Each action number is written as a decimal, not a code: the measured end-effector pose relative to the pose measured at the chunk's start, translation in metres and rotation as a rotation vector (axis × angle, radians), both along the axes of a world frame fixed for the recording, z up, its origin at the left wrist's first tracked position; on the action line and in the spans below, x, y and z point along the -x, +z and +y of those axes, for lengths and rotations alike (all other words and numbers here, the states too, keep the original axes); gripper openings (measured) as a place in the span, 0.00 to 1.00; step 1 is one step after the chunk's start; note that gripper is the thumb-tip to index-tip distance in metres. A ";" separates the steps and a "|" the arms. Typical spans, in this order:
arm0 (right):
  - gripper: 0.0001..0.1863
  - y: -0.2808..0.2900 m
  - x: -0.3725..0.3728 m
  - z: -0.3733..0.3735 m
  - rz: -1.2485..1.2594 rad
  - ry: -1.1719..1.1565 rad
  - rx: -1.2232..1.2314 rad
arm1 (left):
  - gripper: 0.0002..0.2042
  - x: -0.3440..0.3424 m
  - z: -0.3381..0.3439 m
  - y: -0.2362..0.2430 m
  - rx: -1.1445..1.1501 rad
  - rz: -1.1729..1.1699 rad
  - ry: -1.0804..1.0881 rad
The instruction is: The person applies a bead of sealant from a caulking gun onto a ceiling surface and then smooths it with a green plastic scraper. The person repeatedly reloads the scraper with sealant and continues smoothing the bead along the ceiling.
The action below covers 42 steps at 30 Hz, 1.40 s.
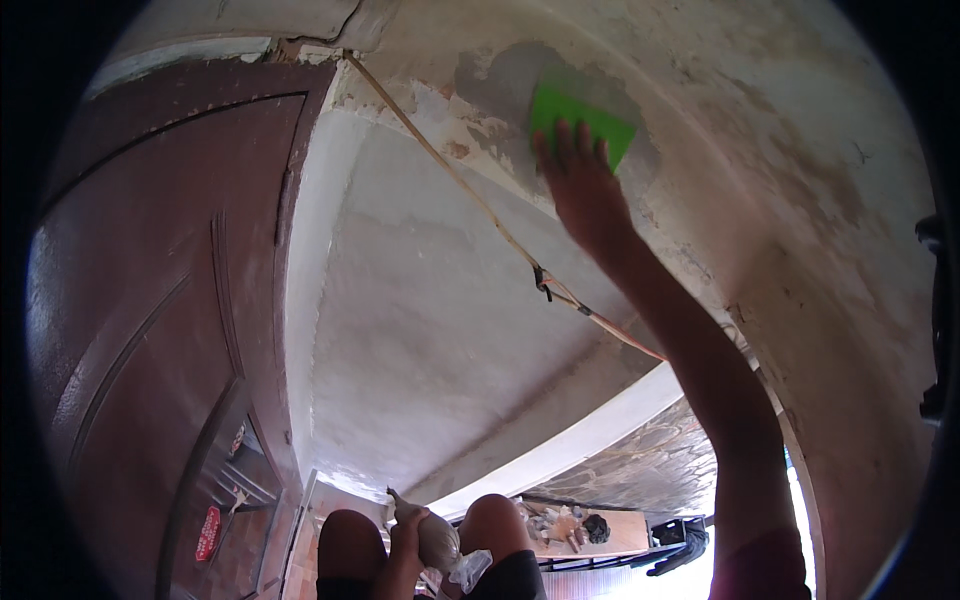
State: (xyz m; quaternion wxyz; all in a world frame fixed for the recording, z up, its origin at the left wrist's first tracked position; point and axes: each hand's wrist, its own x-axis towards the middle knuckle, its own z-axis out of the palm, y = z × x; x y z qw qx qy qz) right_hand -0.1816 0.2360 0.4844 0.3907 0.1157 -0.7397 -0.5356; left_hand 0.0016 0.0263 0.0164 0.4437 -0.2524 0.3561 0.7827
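Observation:
My right hand (588,200) is raised high, its fingers pressing a flat green plastic spreader (556,104) against the wall. Around the tool lies a dark grey, damp-looking patch (497,82) on worn, peeling plaster. Hand and spreader are slightly blurred. Low in the picture, between my knees, my left hand (403,556) grips a clear plastic bag (439,543) filled with a grey paste. The bag's loose, crumpled end hangs to the right of the hand.
A thin cable (455,178) with a taped joint (541,279) runs slantwise across the wall, below the patch. At the left is a brown wooden door (130,300). Behind my knees, a wooden table (625,533) carries small items and a black bundle.

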 end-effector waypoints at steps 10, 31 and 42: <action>0.29 -0.059 -0.078 0.001 -0.281 -0.057 0.250 | 0.24 0.003 -0.012 -0.012 0.102 0.055 -0.025; 0.28 -0.041 -0.032 0.012 -0.250 -0.056 0.078 | 0.20 -0.002 0.020 -0.012 0.083 0.021 -0.030; 0.23 0.016 -0.052 -0.021 -0.022 0.166 0.138 | 0.21 0.002 0.009 -0.005 0.029 0.030 -0.021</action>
